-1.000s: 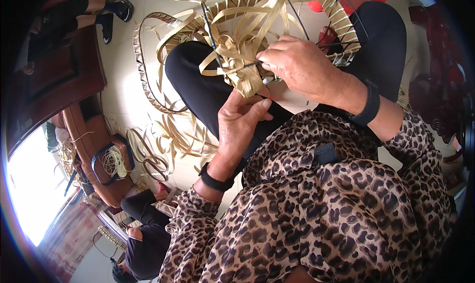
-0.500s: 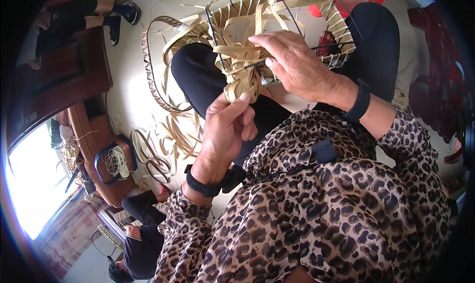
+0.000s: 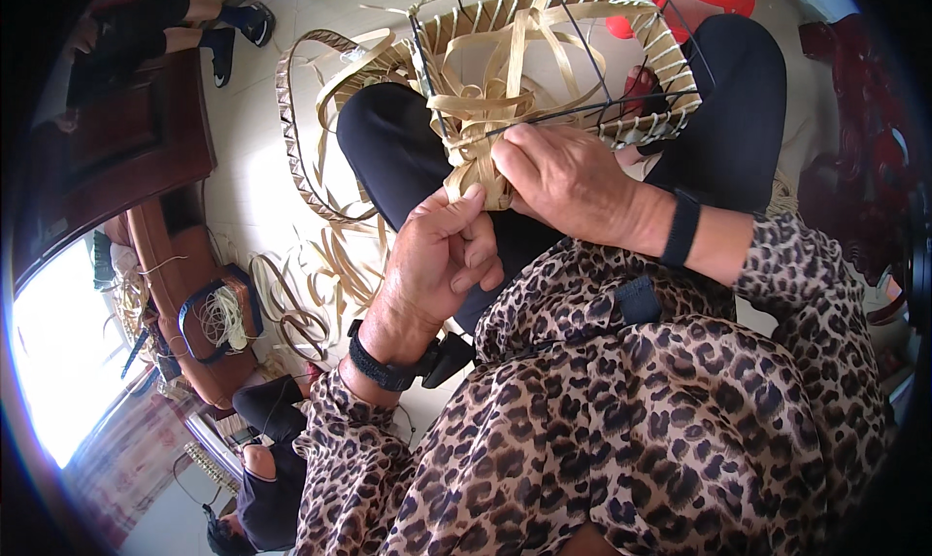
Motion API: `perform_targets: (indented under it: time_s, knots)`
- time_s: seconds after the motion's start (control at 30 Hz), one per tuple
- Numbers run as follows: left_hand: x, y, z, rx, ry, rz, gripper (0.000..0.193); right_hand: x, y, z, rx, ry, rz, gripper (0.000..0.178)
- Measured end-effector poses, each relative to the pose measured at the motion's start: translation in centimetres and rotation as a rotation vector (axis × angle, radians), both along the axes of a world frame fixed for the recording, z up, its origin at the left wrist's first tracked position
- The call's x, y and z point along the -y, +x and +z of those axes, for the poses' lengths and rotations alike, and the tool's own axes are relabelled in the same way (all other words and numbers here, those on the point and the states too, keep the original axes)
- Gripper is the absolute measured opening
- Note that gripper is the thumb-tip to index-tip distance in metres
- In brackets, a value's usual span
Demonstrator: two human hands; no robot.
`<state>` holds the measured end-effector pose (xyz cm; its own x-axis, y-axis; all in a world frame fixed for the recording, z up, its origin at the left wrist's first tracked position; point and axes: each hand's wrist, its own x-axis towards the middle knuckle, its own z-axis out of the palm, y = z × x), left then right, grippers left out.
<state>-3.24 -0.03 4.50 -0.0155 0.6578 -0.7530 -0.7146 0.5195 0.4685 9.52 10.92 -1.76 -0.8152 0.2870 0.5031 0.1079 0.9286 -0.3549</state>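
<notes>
My left hand (image 3: 445, 255) is closed, its thumb and forefinger pinching the lower end of a bunch of tan flat weaving strips (image 3: 474, 175). From the right, my right hand (image 3: 575, 182) closes on the same bunch, its fingertips just below a thin black wire. Part of what those fingers hold is hidden. The strips wrap around one corner of a basket frame (image 3: 631, 119) of black wire, whose tan bands are laced with white cord. Longer loose strips (image 3: 515, 56) loop up inside the frame, which lies across my knees and beyond them.
A curved laced hoop (image 3: 283, 119) lies left of my knee, with loose strips (image 3: 340, 274) on the floor. Farther left stands a brown wooden bench (image 3: 175, 294) with a blue-edged frame of cord. Other people sit at left. Carved dark red furniture (image 3: 845, 148) stands right.
My right hand has come down and closed in on the strips near my left hand. My left hand keeps its pinch, shifting only slightly.
</notes>
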Motion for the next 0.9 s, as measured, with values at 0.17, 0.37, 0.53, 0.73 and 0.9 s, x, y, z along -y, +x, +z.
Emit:
perform_targets:
  time_s: [0.17,0.37,0.53,0.73,0.9]
  knots:
    - [0.5,0.6,-1.0,0.075,-0.045,0.039,0.025,0.5,0.2,-1.2,0.043,0.021,0.074,0.021]
    - [0.1,0.3,-1.6,-0.057,-0.108,-0.044,0.022,1.1,-0.1,-1.2,0.049,-0.064,0.103,0.012]
    - [1.0,0.6,0.1,0.118,-0.067,0.010,0.025,1.8,1.2,0.4,0.166,-0.398,0.091,0.015]
    - [2.6,1.4,0.9,0.388,0.067,0.198,0.042,1.1,2.4,1.8,0.068,-0.602,0.044,0.036]
    - [3.2,2.4,0.4,0.569,0.218,0.205,0.049,1.1,1.9,0.0,-0.026,-0.453,0.088,0.080]
